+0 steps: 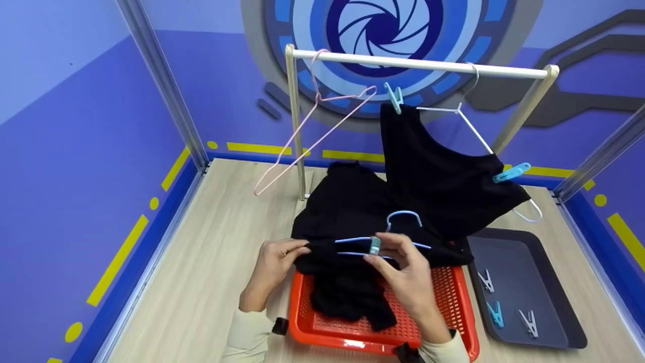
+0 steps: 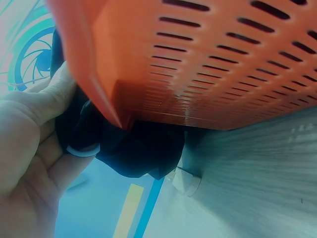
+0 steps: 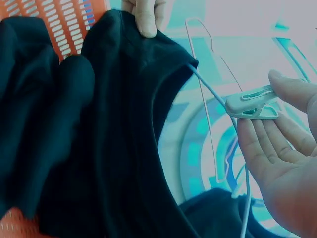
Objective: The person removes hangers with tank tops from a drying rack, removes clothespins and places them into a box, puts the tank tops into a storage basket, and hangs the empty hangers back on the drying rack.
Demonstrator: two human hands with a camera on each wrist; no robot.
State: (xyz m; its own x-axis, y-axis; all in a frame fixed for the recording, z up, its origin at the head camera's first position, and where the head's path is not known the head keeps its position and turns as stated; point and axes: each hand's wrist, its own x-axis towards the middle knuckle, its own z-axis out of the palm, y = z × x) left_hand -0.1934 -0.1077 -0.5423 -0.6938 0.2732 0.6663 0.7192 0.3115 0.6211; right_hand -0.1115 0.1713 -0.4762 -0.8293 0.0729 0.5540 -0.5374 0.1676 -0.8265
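Observation:
My left hand (image 1: pixel 274 262) pinches the shoulder of a black garment (image 3: pixel 124 99) at its left end, above the front basket. A light blue hanger (image 1: pixel 404 212) runs into that shoulder, its hook standing up behind. Between thumb and fingers, my right hand (image 1: pixel 410 275) holds a pale green clothespin (image 1: pixel 375 245) at the hanger's wire. In the right wrist view, the clothespin (image 3: pixel 252 104) is beside the wire, apart from the cloth. The left wrist view shows the left hand (image 2: pixel 37 124) gripping black fabric by the basket's rim.
Beneath the garment is a red-orange basket (image 1: pixel 296 307). A wooden rack (image 1: pixel 413 63) behind carries an unloaded pink hanger (image 1: pixel 315 101) and a white hanger (image 1: pixel 476 126) with another black garment (image 1: pixel 428 166), clipped by two clothespins. At right, a dark grey tray (image 1: pixel 554 302) holds three clothespins.

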